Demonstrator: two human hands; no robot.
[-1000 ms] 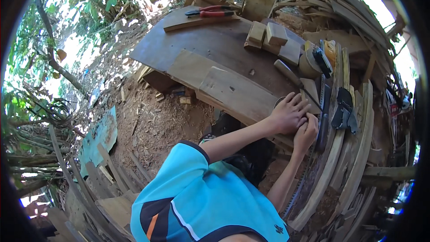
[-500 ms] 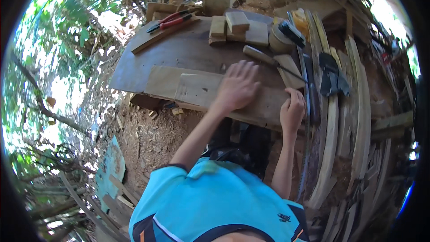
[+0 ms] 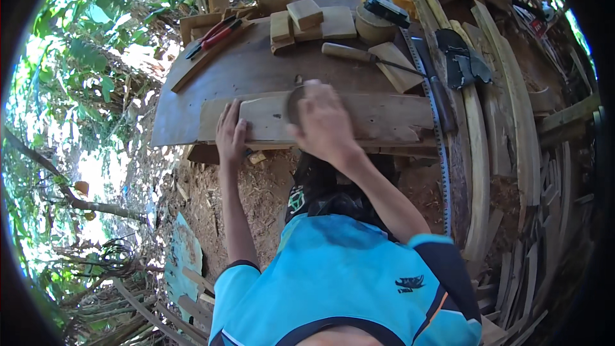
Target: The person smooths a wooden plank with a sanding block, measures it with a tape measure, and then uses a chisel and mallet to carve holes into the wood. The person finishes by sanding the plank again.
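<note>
A long pale wooden board (image 3: 384, 115) lies across the near part of the work table (image 3: 186, 99), over another board (image 3: 210, 115) that shows at its left end. My left hand (image 3: 230, 133) rests there with fingers stretched out, across the upper board's end. Over the board's middle is my right hand (image 3: 325, 120), its fingers bent and smeared by motion. A dark brown, round-edged piece (image 3: 295, 106) shows under and beside those fingers, and the hand appears to grip it; blur hides its exact kind.
Red-handled pliers (image 3: 221, 33) lie on a wood strip at the back left. Several wood blocks (image 3: 306, 13) sit at the back. A wooden-handled tool (image 3: 346, 51), a tape measure (image 3: 442, 173) and long planks (image 3: 474, 173) are at the right.
My left hand has moved left from the board's middle to its left end. My right hand has come from the right end to the middle, with the dark piece now showing.
</note>
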